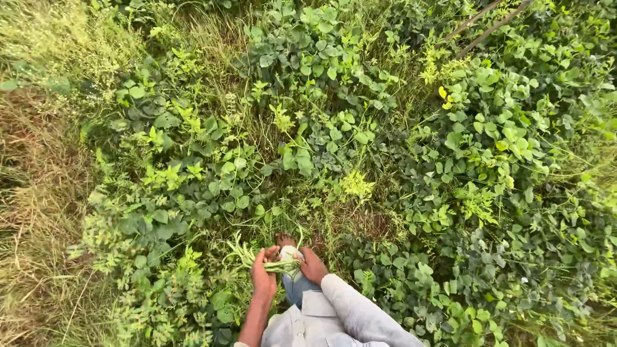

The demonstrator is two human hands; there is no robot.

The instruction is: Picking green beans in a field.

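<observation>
Hands, left [263, 275] and right [313, 265], together grip green pods [247, 255].

Soft plant matter, matt cloth

The bundle of green bean pods [267, 260] looks smooth and slightly waxy; the broad leaves [488, 135] look matt and soft; the dry grass [32, 193] looks rough and strawlike; the pale grey sleeve [360, 315] is matt woven cloth.

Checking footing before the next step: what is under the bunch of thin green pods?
Under the bunch of thin green pods, held by the left hand and right hand, show a blue-trousered leg, a bare foot and leafy green plants. The ground below is hidden.
</observation>
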